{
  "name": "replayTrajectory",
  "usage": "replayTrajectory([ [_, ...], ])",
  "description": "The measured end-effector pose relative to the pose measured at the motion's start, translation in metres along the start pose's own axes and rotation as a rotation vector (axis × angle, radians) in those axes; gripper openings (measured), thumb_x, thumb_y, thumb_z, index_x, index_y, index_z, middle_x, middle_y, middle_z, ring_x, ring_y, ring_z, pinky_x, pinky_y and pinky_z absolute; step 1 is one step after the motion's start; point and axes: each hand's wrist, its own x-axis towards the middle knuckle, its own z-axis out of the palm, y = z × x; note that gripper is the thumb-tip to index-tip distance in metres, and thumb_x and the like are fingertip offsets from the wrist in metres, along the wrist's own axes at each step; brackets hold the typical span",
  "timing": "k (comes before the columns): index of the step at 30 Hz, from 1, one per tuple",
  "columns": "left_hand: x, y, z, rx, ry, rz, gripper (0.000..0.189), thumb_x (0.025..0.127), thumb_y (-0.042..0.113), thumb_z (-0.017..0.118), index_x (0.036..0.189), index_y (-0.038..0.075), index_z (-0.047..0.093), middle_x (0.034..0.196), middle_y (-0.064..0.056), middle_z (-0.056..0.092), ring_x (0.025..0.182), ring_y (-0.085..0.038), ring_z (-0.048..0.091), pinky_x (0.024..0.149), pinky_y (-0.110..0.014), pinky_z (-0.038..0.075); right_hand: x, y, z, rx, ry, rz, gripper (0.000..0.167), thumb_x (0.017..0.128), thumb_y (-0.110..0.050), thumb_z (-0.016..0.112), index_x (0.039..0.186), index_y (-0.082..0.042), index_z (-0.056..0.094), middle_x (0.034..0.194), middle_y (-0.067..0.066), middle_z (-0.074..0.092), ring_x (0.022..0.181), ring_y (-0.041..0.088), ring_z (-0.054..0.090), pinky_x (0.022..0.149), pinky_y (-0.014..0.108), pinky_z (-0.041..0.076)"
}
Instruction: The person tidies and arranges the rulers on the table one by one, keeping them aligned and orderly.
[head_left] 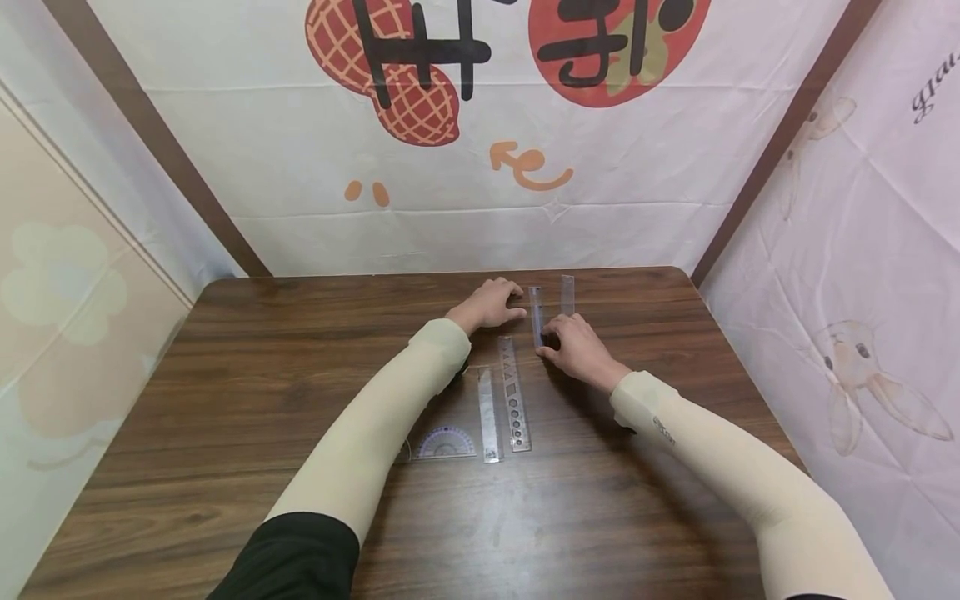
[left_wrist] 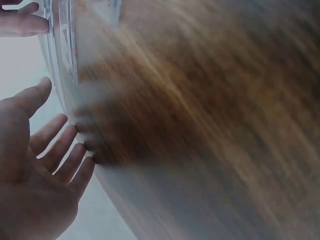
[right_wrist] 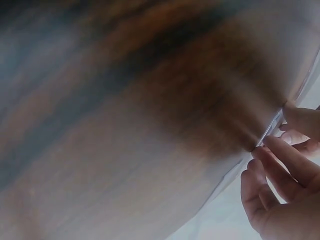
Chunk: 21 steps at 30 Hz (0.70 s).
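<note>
The right hand (head_left: pixel 579 348) touches a narrow bluish-tinted clear ruler (head_left: pixel 536 305), which lies lengthwise near the far edge of the wood-grain desk (head_left: pixel 600 517). Its fingers are bent and close together at the ruler's near part, the thumb lowest; the right wrist view shows the fingertips along the graduated edge, but I cannot tell whether they pinch it. The left hand (head_left: pixel 491 305) is just left of the ruler's far part, its fingers spread apart and holding nothing.

Another clear ruler (head_left: pixel 567 292) lies just beyond the right hand's fingertips, to the right of the bluish one. On the nearer side, a stencil ruler (head_left: pixel 512 389) with a column of cut-out shapes lies beside a plain clear ruler (head_left: pixel 487 412). Left of that is a clear plate with a protractor scale (head_left: pixel 446 442), partly hidden by the left arm.

Cream sleeves (head_left: pixel 375 417) cover both forearms, and a printed cloth backdrop (head_left: pixel 465 237) stands behind the desk.
</note>
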Motion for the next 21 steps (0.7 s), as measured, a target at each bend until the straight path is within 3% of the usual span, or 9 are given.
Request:
replayTrajectory([
  [9,0.0017,0.0027,0.0049,0.021,0.031,-0.03,0.06,0.11,0.042,0.063,0.159,0.011,0.049,0.165,-0.014,0.04,0.15,-0.034,0.036,0.125,-0.05,0.03,-0.0046,0.001,-0.0034,0.049,-0.008,-0.021,0.034,0.096,-0.019,0.084,0.123,0.001,0.077,0.129,0.016,0.073,0.109,0.034,0.061,0.099,0.05,0.05],
  [16,0.0049,0.0035,0.0081,0.067,0.016,-0.059,0.071,0.108,0.046,0.065,0.165,0.012,0.041,0.166,-0.014,0.036,0.149,-0.033,0.035,0.125,-0.049,0.03,-0.0063,0.0052,-0.0018,0.065,-0.032,0.005,0.051,0.097,-0.021,0.084,0.137,0.006,0.068,0.13,0.02,0.069,0.112,0.034,0.057,0.098,0.049,0.05],
  [21,0.0049,0.0033,0.0068,0.058,0.011,-0.064,0.072,0.107,0.045,0.067,0.166,0.013,0.041,0.167,-0.014,0.035,0.149,-0.034,0.034,0.126,-0.049,0.028,-0.0059,0.0082,-0.0009,0.082,-0.042,0.024,0.056,0.097,-0.022,0.083,0.139,0.011,0.064,0.128,0.022,0.065,0.11,0.034,0.053,0.094,0.047,0.049],
])
